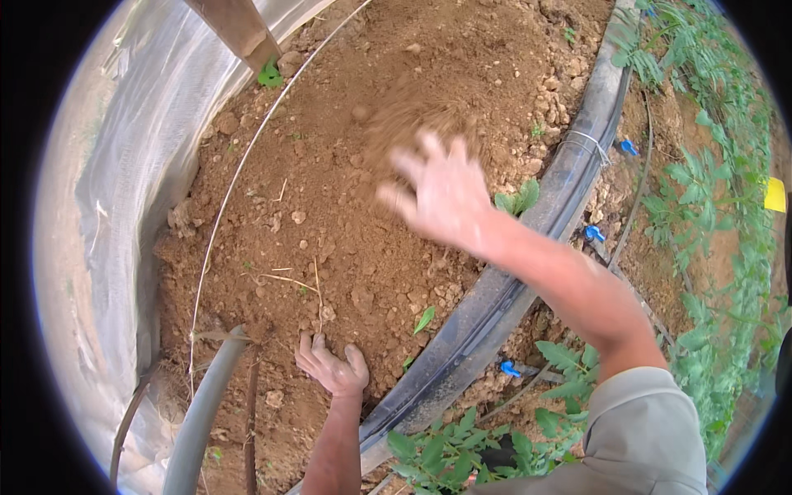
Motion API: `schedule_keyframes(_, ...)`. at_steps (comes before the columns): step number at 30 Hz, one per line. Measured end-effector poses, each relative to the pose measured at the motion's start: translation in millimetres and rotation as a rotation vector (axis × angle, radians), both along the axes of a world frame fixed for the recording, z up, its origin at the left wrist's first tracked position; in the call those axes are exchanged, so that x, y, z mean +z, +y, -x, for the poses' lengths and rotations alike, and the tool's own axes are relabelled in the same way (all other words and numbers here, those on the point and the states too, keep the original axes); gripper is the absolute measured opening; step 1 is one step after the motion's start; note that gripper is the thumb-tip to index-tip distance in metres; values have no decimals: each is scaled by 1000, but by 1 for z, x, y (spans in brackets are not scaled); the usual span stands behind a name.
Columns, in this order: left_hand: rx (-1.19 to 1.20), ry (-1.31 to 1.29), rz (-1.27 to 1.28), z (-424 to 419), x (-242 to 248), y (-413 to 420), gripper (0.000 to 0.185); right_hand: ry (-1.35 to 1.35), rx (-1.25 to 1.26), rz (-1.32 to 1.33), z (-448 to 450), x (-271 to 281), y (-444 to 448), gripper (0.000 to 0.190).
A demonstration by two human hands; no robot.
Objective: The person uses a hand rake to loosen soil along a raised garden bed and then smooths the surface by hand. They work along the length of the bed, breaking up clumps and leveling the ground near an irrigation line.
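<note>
Over the brown soil (346, 210) my right hand (442, 192) is spread with its fingers apart, blurred by motion; loose soil is flying just beyond its fingertips. Nothing shows in its grasp. My left hand (334, 365) rests on the soil lower down, fingers bent and thumb apart, close to a dry stem (319, 291); whether its fingertips hold the stem is not clear. A thick black pipe (473, 328) curves along the right side of the soil, with a thin wire (581, 139) tied around it. A small green leaf (424, 320) lies between my left hand and the pipe.
Clear plastic sheeting (148, 124) borders the left side. A wooden post (241, 31) stands at the top, a grey pipe (207, 408) at lower left. A white cord (238, 167) crosses the soil. Right of the black pipe are blue valves (594, 233), thin tubing and green leafy plants (699, 185).
</note>
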State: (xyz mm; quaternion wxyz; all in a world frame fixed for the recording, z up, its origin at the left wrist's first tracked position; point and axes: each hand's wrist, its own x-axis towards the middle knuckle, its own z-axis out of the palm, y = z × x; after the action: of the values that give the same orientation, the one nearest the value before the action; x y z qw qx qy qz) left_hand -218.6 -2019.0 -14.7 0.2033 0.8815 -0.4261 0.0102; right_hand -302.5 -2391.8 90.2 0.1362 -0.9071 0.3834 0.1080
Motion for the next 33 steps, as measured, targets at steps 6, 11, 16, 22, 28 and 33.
schedule_keyframes(6,-34,-9,-25,2,-2,-8,59,-140,-283,-78,-27,8,-83,73)
schedule_keyframes(11,-38,-30,-23,0,1,-6,62,-115,-52,-29,-93,-7,52,43)
schedule_keyframes(16,-49,113,-150,-5,-17,3,87,-252,401,-275,-95,-14,187,45)
schedule_keyframes(22,-58,-130,-112,4,-52,36,99,-284,48,-61,-90,-7,93,43)
schedule_keyframes(28,47,601,-766,-1,-60,40,82,-361,302,-473,-102,-11,195,32)
schedule_keyframes(33,46,454,-859,10,-11,5,59,-41,-108,-159,-35,20,67,56)
